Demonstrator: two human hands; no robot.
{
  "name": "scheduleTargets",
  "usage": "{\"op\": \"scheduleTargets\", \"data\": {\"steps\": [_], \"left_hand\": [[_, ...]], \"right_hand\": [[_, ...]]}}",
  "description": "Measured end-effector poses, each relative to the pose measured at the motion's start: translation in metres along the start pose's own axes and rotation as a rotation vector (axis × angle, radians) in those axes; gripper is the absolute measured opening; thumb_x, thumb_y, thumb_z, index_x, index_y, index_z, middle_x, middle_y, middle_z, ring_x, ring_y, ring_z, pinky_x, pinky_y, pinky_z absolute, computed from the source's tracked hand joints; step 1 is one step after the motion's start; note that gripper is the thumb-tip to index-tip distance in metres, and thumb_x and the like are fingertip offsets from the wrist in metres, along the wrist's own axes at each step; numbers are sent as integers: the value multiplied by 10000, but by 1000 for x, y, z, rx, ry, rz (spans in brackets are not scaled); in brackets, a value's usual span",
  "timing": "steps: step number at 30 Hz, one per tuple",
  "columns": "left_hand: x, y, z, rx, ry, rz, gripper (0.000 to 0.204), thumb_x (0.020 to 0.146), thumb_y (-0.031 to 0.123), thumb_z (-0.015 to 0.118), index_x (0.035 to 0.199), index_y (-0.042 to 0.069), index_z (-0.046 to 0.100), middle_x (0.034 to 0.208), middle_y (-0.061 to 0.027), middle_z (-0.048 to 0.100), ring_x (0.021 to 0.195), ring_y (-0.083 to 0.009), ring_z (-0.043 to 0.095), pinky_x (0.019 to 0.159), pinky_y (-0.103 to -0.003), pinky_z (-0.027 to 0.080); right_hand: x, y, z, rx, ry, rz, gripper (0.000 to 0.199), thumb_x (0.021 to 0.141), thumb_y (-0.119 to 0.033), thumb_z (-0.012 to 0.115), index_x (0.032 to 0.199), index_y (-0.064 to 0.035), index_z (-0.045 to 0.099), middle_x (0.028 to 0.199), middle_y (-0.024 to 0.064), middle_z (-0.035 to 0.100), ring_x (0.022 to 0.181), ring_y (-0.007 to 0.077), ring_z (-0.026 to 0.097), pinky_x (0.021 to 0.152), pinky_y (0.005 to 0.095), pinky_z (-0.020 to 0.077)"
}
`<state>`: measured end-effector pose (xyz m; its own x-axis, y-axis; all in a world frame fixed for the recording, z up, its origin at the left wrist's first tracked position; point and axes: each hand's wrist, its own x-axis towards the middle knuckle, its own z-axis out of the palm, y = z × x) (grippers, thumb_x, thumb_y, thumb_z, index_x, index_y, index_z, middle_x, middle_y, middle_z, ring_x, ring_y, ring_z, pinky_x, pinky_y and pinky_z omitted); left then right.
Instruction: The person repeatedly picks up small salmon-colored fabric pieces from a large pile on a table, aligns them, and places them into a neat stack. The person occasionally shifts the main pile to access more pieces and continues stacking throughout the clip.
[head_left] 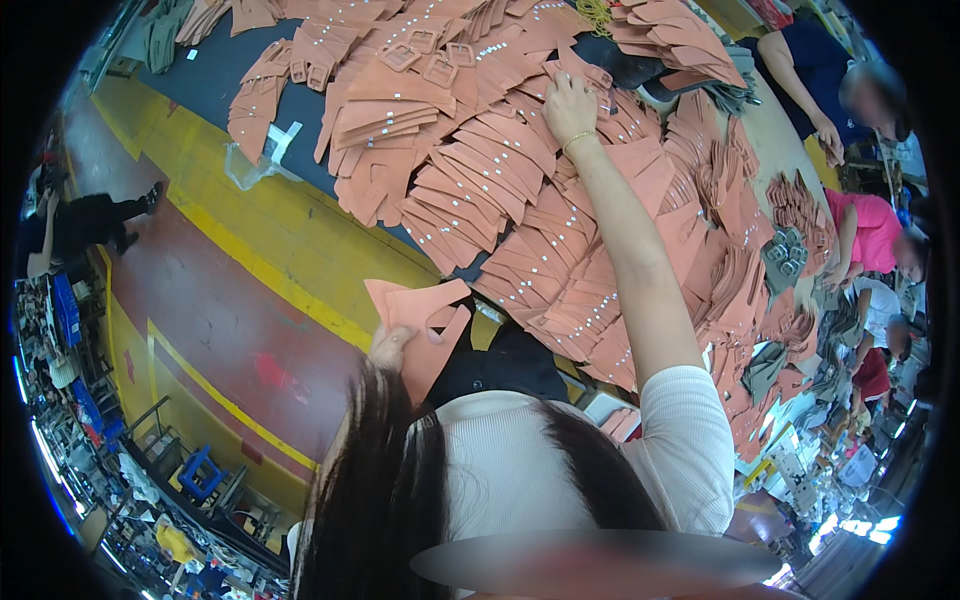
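Many flat pink-orange cut pieces point(520, 170) lie in rows on the dark table point(215, 85), each one lapped a little over the next. I think they lie that way so I can slide one off the top without mixing up the rest. Small shiny dots run along their edges.

My right hand point(570, 105) is stretched far out over the heap. It lies flat on the pieces with the fingers spread a bit and pressed down on one near the far side. It is not closed around anything, it just touches the top piece. A thin bracelet sits on that wrist.

My left hand point(392, 347) is close to my body, at the near edge of the table. It pinches a few of the same cut pieces point(425, 315), and they stand up from my fingers like a little fan. I think I hold them up there to keep them apart from the big heap. So the held pieces are right at my left hand, and the heap starts just past them and runs out under my right arm.

Across the table, other people point(870, 235) sit with their hands near more piles. A clear plastic bit point(262, 155) lies at the table's left edge, above the yellow floor point(240, 225).
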<state>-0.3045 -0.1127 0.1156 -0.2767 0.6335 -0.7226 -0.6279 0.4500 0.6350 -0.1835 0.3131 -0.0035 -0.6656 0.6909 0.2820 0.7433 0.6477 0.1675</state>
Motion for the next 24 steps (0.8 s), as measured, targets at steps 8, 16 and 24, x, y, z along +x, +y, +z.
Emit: {"op": "scheduleTargets", "data": {"steps": [8,16,24], "left_hand": [[3,25,5,309,-3,-123,282,945,227,493,1113,13,563,826,-70,658,761,-146,621,692,-282,499],[14,35,44,103,-14,-124,387,941,284,511,1231,30,486,1057,-94,613,867,-181,629,714,-332,536],[40,10,158,-121,-512,24,231,947,212,492,1065,21,549,1076,-91,600,943,-194,607,807,-389,518]], "right_hand": [[9,27,-15,352,83,291,152,725,-217,646,794,-101,716,1038,47,596,986,270,553,819,426,473],[-14,61,-97,1098,92,432,240,751,-225,666,872,-20,695,985,115,658,842,226,636,759,339,505],[-188,-12,-251,603,247,149,165,757,-122,659,889,-28,629,945,107,663,824,235,651,715,319,529]]}}
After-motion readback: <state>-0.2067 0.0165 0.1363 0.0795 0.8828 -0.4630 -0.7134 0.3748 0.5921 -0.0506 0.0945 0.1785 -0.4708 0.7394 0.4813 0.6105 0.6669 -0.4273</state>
